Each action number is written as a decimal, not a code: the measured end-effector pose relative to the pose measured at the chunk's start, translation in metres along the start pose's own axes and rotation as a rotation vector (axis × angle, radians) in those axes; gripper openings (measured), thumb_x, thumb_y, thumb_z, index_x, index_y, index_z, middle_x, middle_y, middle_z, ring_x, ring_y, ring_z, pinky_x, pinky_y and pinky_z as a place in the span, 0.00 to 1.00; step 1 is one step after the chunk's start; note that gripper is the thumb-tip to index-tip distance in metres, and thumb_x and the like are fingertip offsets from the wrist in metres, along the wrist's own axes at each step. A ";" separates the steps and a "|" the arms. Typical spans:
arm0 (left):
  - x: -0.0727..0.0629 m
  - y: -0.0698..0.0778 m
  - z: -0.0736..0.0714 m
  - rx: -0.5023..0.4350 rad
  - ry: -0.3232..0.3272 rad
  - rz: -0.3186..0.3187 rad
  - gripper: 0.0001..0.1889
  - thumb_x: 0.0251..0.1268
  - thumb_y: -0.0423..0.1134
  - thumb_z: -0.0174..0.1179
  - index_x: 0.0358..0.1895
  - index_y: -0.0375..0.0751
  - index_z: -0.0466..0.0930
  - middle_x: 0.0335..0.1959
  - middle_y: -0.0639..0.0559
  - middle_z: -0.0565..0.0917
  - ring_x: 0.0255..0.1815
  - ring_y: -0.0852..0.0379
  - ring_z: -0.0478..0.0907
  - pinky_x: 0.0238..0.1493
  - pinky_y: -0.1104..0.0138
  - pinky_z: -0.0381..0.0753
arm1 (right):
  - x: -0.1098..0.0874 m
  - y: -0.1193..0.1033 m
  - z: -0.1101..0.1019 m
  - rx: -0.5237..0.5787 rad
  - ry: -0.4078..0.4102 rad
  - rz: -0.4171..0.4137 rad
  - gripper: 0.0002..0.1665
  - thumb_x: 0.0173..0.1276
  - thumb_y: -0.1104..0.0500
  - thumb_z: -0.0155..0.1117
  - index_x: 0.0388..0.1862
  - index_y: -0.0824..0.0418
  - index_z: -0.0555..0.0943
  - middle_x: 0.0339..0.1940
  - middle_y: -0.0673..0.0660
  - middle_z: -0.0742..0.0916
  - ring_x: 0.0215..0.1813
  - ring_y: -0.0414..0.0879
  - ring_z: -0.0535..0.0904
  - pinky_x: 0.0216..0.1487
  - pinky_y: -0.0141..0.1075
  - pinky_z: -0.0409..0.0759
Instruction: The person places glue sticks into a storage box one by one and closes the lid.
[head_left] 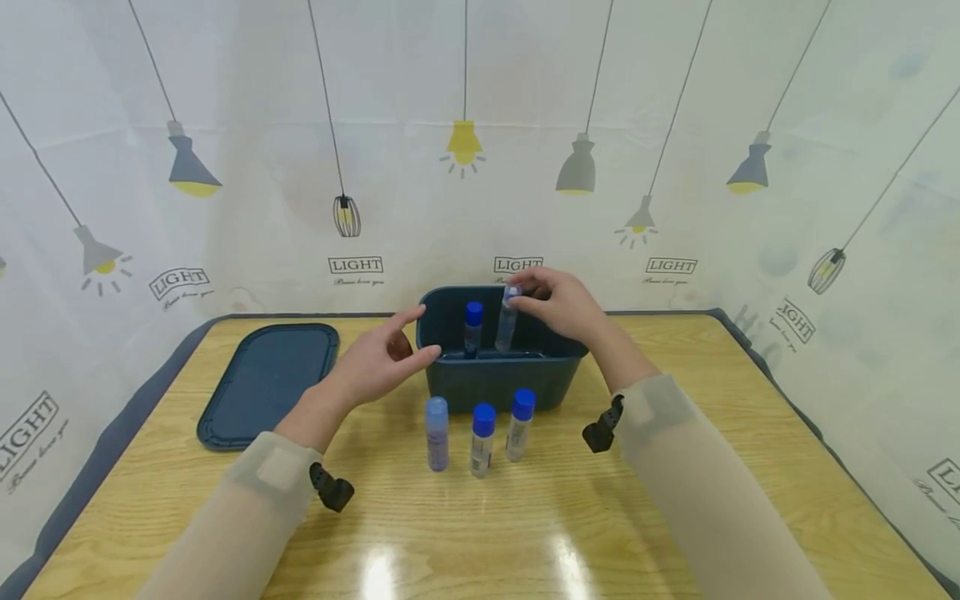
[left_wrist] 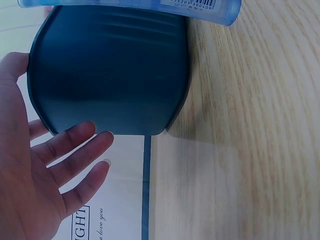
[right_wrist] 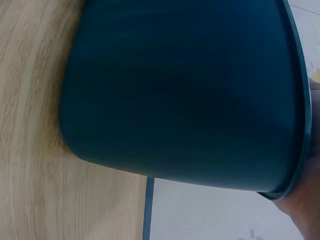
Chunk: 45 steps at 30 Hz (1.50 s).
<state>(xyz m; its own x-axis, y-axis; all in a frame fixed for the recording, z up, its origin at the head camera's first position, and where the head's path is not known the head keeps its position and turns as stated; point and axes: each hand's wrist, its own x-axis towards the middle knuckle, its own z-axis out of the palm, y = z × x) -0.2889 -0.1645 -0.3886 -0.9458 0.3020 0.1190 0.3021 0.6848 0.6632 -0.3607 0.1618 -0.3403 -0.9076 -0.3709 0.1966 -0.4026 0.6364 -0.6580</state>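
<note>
A dark blue plastic bin (head_left: 498, 385) stands at the back of the table. Over its right part, my right hand (head_left: 561, 305) pinches the top of a small clear bottle (head_left: 506, 327), whose lower end is inside the bin. Another small bottle with a blue cap (head_left: 473, 315) stands inside, to the left. My left hand (head_left: 375, 358) is at the bin's left end, fingers spread and relaxed, fingertips at the rim; it grips nothing. In the right wrist view the bin (right_wrist: 185, 95) hides most of the right hand.
In front of the bin stand a light blue bottle (head_left: 437, 437) and two clear bottles with blue caps, one in the middle (head_left: 482, 442) and one at right (head_left: 519, 427). A dark blue lid (head_left: 270, 383) lies on the table's left. A printed curtain (head_left: 255, 167) hangs behind.
</note>
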 end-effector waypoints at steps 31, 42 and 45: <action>-0.001 0.001 0.001 -0.002 -0.004 -0.015 0.45 0.77 0.68 0.62 0.90 0.60 0.57 0.48 0.48 0.87 0.46 0.49 0.82 0.47 0.58 0.82 | 0.007 0.005 0.010 -0.128 -0.158 0.014 0.18 0.84 0.54 0.67 0.67 0.55 0.84 0.65 0.60 0.90 0.71 0.58 0.84 0.78 0.57 0.76; -0.002 0.002 0.001 -0.009 0.002 -0.007 0.45 0.77 0.67 0.63 0.90 0.59 0.58 0.47 0.48 0.88 0.45 0.49 0.82 0.47 0.58 0.83 | 0.008 0.003 0.012 -0.149 -0.189 0.054 0.19 0.85 0.53 0.66 0.69 0.54 0.83 0.67 0.60 0.89 0.73 0.58 0.83 0.78 0.56 0.76; -0.002 0.002 0.001 -0.019 0.001 -0.006 0.45 0.77 0.67 0.63 0.90 0.59 0.58 0.46 0.48 0.87 0.44 0.50 0.82 0.46 0.58 0.82 | 0.007 0.002 0.013 -0.147 -0.192 0.056 0.19 0.85 0.53 0.66 0.70 0.54 0.83 0.68 0.60 0.88 0.73 0.58 0.83 0.77 0.56 0.77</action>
<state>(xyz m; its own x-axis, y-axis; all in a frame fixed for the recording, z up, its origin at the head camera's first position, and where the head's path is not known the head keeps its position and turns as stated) -0.2863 -0.1630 -0.3883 -0.9478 0.2970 0.1159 0.2941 0.6739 0.6778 -0.3666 0.1517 -0.3494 -0.8956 -0.4447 0.0119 -0.3778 0.7462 -0.5482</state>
